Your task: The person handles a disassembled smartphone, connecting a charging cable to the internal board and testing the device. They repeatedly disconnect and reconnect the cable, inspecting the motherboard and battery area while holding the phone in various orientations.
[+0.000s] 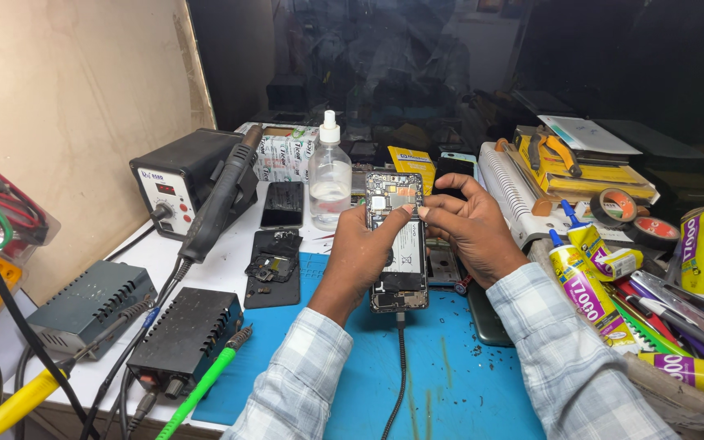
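My left hand (360,257) grips an opened smartphone (398,269) by its left edge, holding it upright above the blue mat (450,358). The phone's back is off, showing its battery and circuit board. A black cable (401,358) plugs into its bottom end. My right hand (470,224) rests on the phone's right side, thumb and forefinger pinched at the upper part of the board.
A clear liquid bottle (329,173) stands behind the phone. A hot-air station (182,179), two black power units (185,338), and phone back parts (273,267) lie left. Glue tubes (584,293), tape rolls (617,205), pens and pliers (560,151) crowd the right.
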